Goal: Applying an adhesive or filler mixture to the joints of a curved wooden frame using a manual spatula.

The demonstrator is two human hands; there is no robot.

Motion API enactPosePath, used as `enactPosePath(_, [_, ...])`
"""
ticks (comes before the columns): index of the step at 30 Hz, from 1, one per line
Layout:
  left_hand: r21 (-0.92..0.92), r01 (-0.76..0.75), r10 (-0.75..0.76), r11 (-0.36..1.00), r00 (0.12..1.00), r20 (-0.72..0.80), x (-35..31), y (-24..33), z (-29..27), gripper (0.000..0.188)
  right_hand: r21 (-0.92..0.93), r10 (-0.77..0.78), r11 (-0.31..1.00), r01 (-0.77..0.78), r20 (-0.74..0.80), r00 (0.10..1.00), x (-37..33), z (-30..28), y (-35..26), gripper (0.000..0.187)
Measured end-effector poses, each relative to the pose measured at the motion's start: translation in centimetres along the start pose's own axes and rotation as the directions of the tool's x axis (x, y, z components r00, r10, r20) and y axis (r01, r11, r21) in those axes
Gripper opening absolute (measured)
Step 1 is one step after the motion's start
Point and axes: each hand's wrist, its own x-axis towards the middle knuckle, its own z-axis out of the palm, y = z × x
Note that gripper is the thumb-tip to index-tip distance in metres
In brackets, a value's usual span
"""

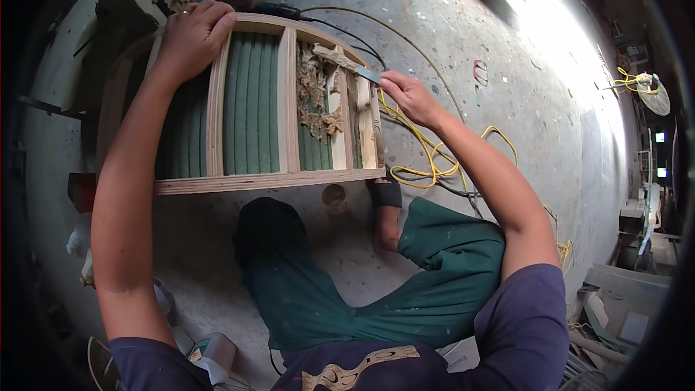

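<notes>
A curved wooden frame [288,101] lies across my knees' far side, with green ribbed panels [250,101] between its crosspieces. My left hand [194,38] is closed over the frame's far edge, a ring showing on one finger. In my right hand [410,98], at the frame's right end, is a flat blue-grey spatula [368,74]. Its far end is coated with tan paste and reaches over the rightmost section. Lumpy tan, fibrous paste [313,101] is spread unevenly there over the green panel and against the wooden pieces.
Yellow cable [434,166] and black cord loop on the speckled concrete floor right of the frame. A dark power tool [279,10] touches the far edge. A small round cup [334,199] stands between my legs. A white jug [215,353] sits at lower left.
</notes>
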Motion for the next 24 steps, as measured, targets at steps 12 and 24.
enactPosePath(12, [0.074,0.015,-0.013,0.997,0.999,-0.03,-0.4,0.0,0.4,0.032,-0.119,0.171,0.98,-0.157,0.118,0.978,-2.7,-5.2,-3.8,0.037])
enactPosePath(24, [0.104,0.056,-0.06,0.993,0.998,0.032,-0.4,0.1,0.1,0.035,-0.012,0.258,0.966,-0.259,-0.051,0.965,-4.2,-7.2,-3.9,0.029])
